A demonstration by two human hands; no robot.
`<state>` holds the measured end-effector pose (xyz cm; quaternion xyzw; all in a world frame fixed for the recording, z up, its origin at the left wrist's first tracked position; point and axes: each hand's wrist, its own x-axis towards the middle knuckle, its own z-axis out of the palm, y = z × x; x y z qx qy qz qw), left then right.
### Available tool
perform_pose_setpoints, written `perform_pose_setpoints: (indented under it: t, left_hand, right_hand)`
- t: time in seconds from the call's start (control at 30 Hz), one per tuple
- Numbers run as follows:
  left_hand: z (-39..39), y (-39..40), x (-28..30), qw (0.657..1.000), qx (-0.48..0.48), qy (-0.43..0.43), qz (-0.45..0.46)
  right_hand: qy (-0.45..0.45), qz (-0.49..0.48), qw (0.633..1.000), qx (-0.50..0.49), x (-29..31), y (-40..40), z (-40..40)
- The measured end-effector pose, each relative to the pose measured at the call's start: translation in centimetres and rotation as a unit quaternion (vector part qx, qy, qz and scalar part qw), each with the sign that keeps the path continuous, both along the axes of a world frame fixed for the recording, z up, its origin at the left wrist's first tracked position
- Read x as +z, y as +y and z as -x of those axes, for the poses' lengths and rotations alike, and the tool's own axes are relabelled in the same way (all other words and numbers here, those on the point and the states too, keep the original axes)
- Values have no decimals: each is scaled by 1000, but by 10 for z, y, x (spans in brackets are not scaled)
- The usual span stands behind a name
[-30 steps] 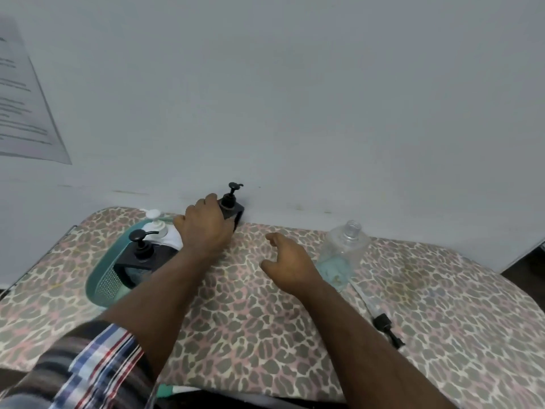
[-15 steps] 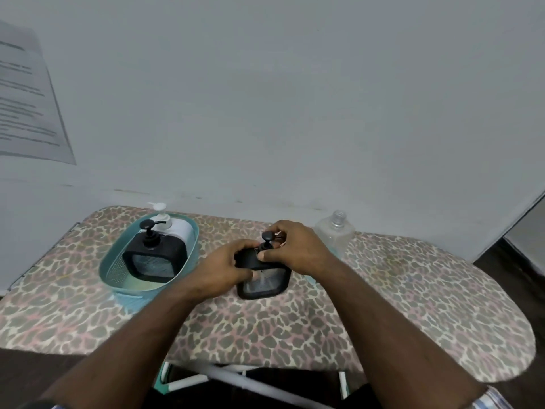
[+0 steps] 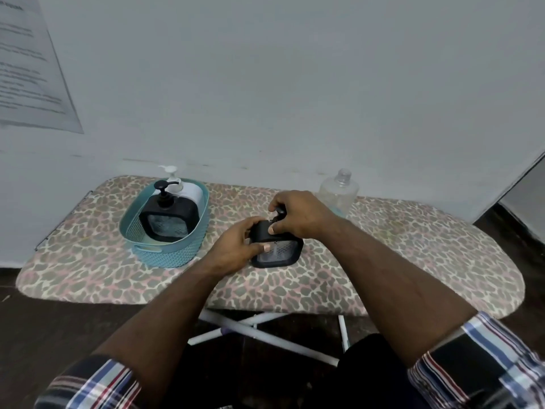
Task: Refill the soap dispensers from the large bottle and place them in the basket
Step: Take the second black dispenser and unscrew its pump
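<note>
Hands (image 3: 236, 249) (image 3: 298, 214) grip black dispenser (image 3: 277, 249) — basket (image 3: 165, 252) left, bottle (image 3: 339, 190) behind.

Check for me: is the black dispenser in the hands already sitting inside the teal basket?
No. The black dispenser stands on the board right of the teal basket, held by the left hand and right hand.

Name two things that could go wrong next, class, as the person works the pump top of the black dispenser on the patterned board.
1. The right hand pinches the pump while the left hand grips the black dispenser near the ironing board's front edge; a slip could tip it off.
2. The large clear bottle stands uncapped just behind the right forearm; drawing that arm back carelessly might knock it over and spill what remains.
</note>
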<state>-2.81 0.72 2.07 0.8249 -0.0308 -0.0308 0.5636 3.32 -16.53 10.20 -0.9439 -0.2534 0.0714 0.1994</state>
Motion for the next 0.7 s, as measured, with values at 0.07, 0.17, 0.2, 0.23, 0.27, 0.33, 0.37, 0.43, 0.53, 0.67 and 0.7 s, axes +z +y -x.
perform_pose_setpoints:
  t: [0.07, 0.17, 0.2, 0.23, 0.27, 0.33, 0.37, 0.43, 0.53, 0.67, 0.7]
  left_hand:
    - [1, 0, -1, 1000, -5, -5, -5]
    - [1, 2, -3, 1000, -3, -11, -13]
    - [1, 2, -4, 1000, -4, -12, -15]
    - [0, 2, -5, 1000, -5, -12, -16]
    - [0, 2, -5, 1000, -5, -10, -15]
    - [0, 3, -4, 1000, -5, -6, -10]
    - [0, 4, -4, 1000, -7, -5, -8]
    - [-1, 4, -4, 1000, -12, -4, -3]
    - [-1, 4, -4, 1000, -9, 4, 0]
    - [-1, 6, -6, 1000, -9, 10, 4]
    - [-1, 6, -7, 1000, -8, 10, 2]
  right_hand:
    - [0, 17, 1000, 20, 3, 0, -1]
    - [16, 38, 998, 51, 7, -1, -3]
    - [20, 48, 997, 62, 8, -1, -4]
    - [25, 58, 995, 71, 9, -1, -5]
    - [31, 67, 994, 77, 10, 0, -6]
    - [33, 76, 994, 72, 12, 3, -7]
    - [23, 83, 995, 58, 13, 5, -7]
    - [-9, 109, 993, 33, 12, 9, -8]
    - [1, 110, 993, 41, 12, 13, -8]
    - [45, 113, 989, 83, 21, 14, -8]
    - [50, 111, 989, 81, 22, 15, -8]
